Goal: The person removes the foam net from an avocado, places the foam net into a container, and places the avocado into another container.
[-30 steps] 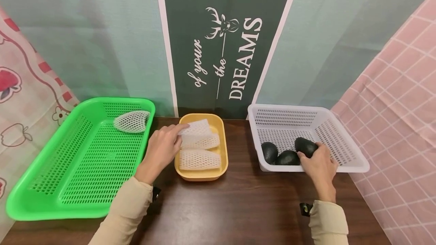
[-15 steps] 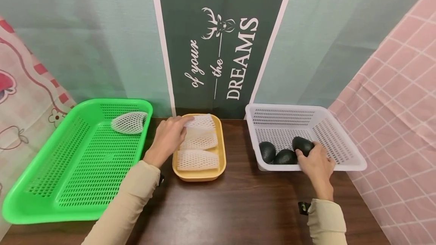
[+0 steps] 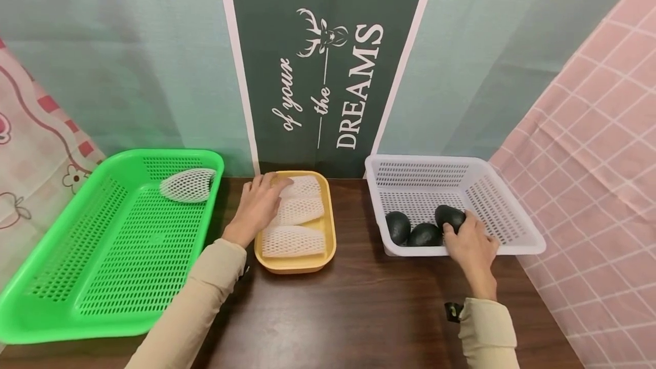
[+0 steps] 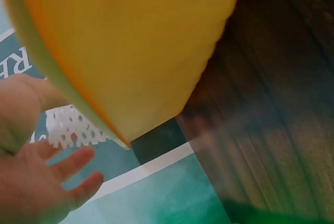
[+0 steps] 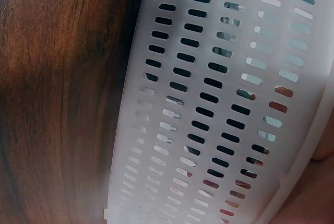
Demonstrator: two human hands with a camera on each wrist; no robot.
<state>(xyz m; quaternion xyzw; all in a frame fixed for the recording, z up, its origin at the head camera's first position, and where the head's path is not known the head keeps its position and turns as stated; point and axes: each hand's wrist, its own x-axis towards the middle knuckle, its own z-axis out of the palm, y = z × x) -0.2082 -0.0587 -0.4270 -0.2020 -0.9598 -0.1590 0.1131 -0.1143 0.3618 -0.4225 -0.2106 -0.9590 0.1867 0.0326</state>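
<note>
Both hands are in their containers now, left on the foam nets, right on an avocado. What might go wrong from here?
1. The left hand rests on the top foam net, which overlaps a second net; lifting may drag both from the yellow tray.
2. The right hand holds the avocado against two others; pulling it out may set them rolling in the white basket.
3. That basket may slide on the table.
</note>
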